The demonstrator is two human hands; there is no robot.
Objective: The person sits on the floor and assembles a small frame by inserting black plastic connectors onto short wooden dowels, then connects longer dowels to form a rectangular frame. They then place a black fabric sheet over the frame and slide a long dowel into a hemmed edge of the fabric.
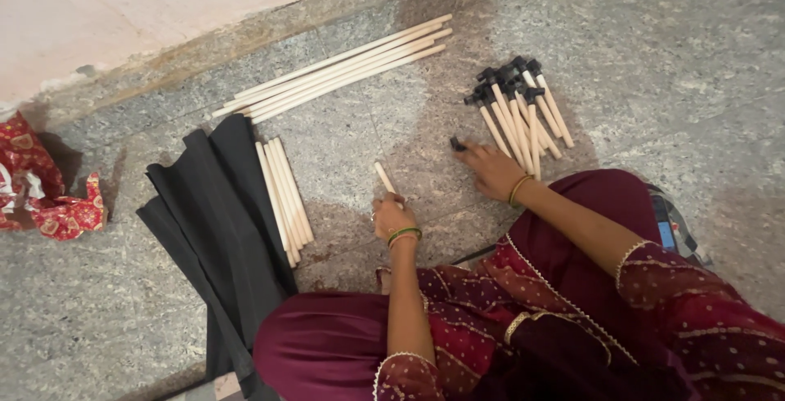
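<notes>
Left hand (393, 218) holds short wooden stick (384, 178) pointing up-left.

We see a short pale wooden stick (384, 178) standing tilted off the stone floor, its lower end hidden; it is plain, round and uncapped; near it to the right lies a small black cap (457, 145), dark and stubby, resting on the floor just beside a pile of like sticks already fitted with black caps; stick and cap lie apart, not joined.
</notes>
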